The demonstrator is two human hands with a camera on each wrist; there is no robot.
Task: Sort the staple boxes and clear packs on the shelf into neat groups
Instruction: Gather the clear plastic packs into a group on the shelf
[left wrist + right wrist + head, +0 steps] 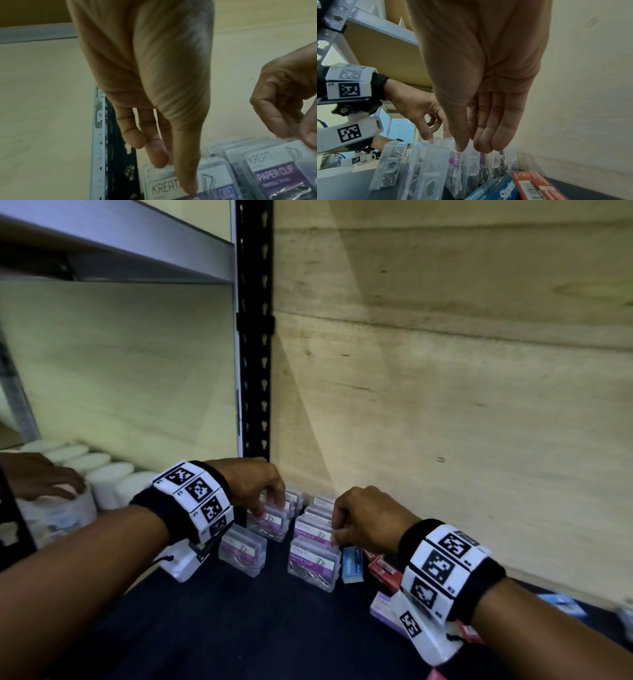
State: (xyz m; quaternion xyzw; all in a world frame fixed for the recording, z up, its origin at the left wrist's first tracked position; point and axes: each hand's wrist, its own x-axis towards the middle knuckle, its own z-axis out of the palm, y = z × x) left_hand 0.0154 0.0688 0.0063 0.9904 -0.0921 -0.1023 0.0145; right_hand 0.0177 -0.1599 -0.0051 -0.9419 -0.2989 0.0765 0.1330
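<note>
Two rows of clear paper-clip packs stand on the dark shelf (239, 628). My left hand (270, 508) reaches down onto the left row (272, 525). Its thumb lies on the label face of a clear pack (164, 188) with the fingers (156, 159) behind the pack's top edge. My right hand (337, 537) pinches the top of a pack in the right row (313, 534), thumb and fingers (484, 146) pointing down. One clear pack (243, 551) stands apart in front of the left row. A blue staple box (352, 565) and red staple boxes (383, 571) lie under my right wrist.
A black perforated upright (255, 337) stands right behind the packs, against the wooden back wall (445, 371). White rolls (102, 474) fill the neighbouring bay at left, where another person's hand (41, 477) rests. A purple box (380, 607) and more boxes lie at right.
</note>
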